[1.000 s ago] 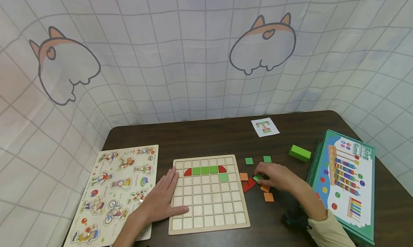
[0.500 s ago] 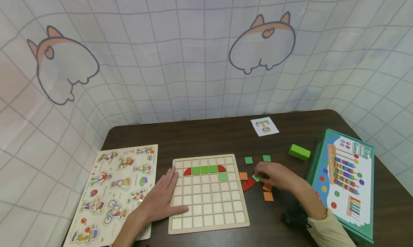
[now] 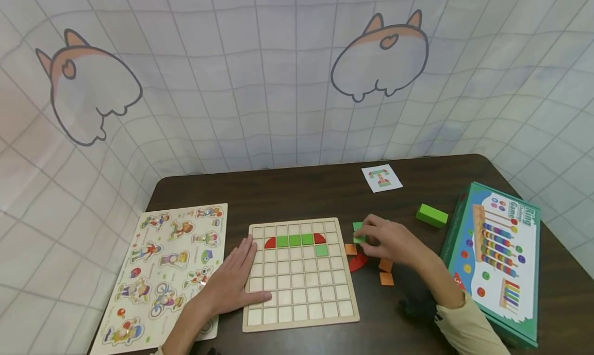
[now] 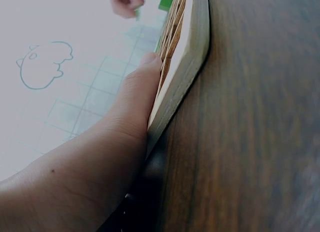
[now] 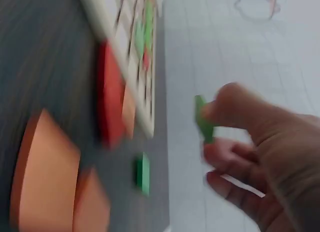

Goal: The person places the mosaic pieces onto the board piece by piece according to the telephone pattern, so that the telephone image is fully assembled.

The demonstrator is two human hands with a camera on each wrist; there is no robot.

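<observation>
Between thumb and fingers, my right hand [image 3: 392, 241] pinches a green square tile [image 5: 204, 119], lifted above the table right of the wooden grid board [image 3: 301, 297]. My left hand [image 3: 229, 285] rests along the board's left edge, fingers straight, thumb lying over its cells. A row on the board has several green tiles [image 3: 294, 240] between two red quarter-round pieces [image 3: 319, 238]; one lighter green tile [image 3: 322, 250] sits below the right end. Near my right hand lie red pieces [image 3: 358, 263], orange tiles [image 3: 386, 279] and another green tile [image 3: 357, 225].
A picture card [image 3: 382, 178] with a coloured pattern lies at the back. To the right are a green block [image 3: 431, 216] and a green game box [image 3: 498, 265]. A puzzle board with figures [image 3: 160, 280] lies on the left, partly under my left forearm.
My right hand has picked up the green tile from beside the red pieces and carried it up and slightly left towards the board. My left hand stays in place.
</observation>
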